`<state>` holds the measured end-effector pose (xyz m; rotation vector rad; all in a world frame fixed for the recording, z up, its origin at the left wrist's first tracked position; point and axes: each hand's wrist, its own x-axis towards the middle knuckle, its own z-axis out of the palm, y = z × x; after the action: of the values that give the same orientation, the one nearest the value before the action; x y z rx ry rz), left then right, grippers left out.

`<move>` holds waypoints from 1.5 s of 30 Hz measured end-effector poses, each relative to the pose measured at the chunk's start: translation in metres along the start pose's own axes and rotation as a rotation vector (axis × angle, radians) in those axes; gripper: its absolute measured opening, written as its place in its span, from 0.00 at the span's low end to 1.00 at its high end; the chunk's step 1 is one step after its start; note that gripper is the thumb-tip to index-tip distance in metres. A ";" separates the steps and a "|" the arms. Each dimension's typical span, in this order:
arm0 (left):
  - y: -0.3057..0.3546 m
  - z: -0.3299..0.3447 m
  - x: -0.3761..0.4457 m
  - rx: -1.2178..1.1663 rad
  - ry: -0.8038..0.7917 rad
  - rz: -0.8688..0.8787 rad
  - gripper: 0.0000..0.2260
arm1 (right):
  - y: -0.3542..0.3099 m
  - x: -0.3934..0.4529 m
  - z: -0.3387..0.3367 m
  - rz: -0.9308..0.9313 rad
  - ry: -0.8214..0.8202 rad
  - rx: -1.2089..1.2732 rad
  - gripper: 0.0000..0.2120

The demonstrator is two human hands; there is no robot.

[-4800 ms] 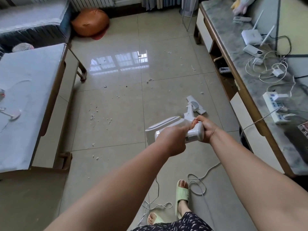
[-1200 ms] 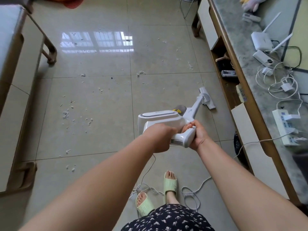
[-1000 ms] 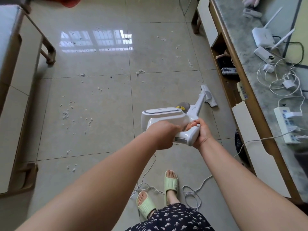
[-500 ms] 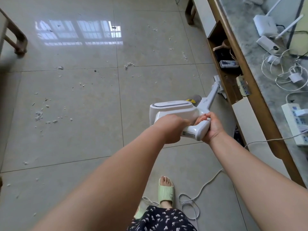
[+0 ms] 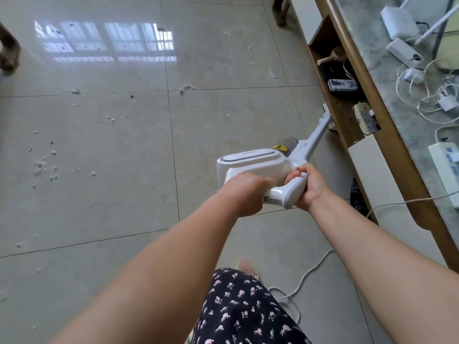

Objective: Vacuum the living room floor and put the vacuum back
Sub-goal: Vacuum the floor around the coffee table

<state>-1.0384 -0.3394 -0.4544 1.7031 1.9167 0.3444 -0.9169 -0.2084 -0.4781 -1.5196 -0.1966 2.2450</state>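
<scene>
Gripping the vacuum (image 5: 255,165) handle — both hands, left (image 5: 244,192) and right (image 5: 309,186), arms outstretched.

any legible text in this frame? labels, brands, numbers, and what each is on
None can be read.
Yellow sticker on the vacuum: dark marks, blurred.
Faint grey mark on the vacuum's top panel: too small.
Faint mark on the vacuum wand: too small.
Dark-printed box in the cabinet shelf: print blurred.
Power strip on the countertop: markings unreadable.
</scene>
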 end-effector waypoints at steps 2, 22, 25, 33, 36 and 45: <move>0.007 -0.012 -0.003 0.010 -0.005 0.004 0.13 | -0.004 -0.011 0.004 0.018 -0.007 0.020 0.09; 0.095 -0.188 -0.178 0.184 -0.060 -0.135 0.15 | 0.055 -0.196 0.087 0.224 -0.237 0.137 0.24; 0.116 -0.199 -0.181 0.209 -0.064 -0.142 0.14 | 0.046 -0.206 0.081 0.243 -0.278 0.197 0.36; 0.162 -0.189 -0.143 0.189 -0.072 -0.120 0.21 | -0.004 -0.210 0.053 0.201 -0.303 0.180 0.39; 0.165 -0.189 -0.122 0.192 -0.069 -0.125 0.21 | -0.023 -0.200 0.054 0.215 -0.288 0.170 0.38; 0.186 -0.215 -0.047 0.219 -0.068 -0.140 0.16 | -0.096 -0.174 0.065 0.242 -0.302 0.207 0.30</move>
<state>-1.0005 -0.3189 -0.1696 1.6790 2.0710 0.0236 -0.8966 -0.1864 -0.2712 -1.1450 0.1379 2.5874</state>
